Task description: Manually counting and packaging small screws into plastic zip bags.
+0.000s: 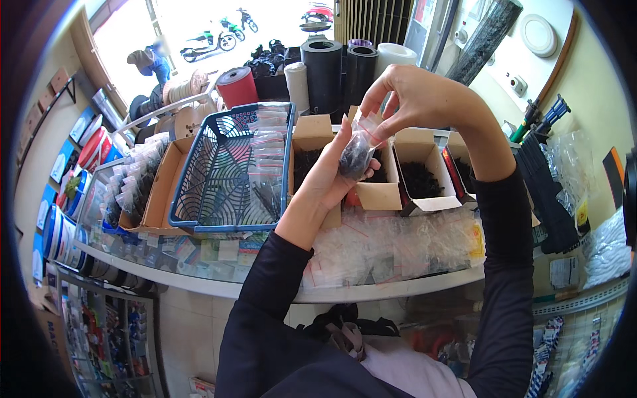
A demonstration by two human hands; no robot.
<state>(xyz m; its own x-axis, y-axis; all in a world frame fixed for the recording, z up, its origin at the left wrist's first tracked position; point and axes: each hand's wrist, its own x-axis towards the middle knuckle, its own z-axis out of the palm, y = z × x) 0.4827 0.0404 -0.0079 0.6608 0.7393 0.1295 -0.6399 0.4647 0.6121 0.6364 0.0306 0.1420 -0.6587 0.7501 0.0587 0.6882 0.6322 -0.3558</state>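
Note:
A clear zip bag of small black parts [354, 155] lies in my left hand [332, 171], whose fingers curl round its underside. My right hand [398, 102] arches over it from above and pinches the bag near its red-lined top edge. Below and behind the hands stand open cardboard boxes [429, 205] holding small black pieces [422, 179]. Loose, flat clear zip bags [393, 244] are heaped on the glass counter in front of the boxes. To the left, a blue plastic basket [229, 228] holds a row of filled zip bags [266, 174] along its right side.
A cardboard tray [166, 186] and more filled zip bags [132, 186] are left of the basket. Black rolls [321, 74], a red roll [237, 88] and wire spools [185, 88] stand behind. The glass counter's pale edge [209, 281] curves before me. A person [158, 64] is outside.

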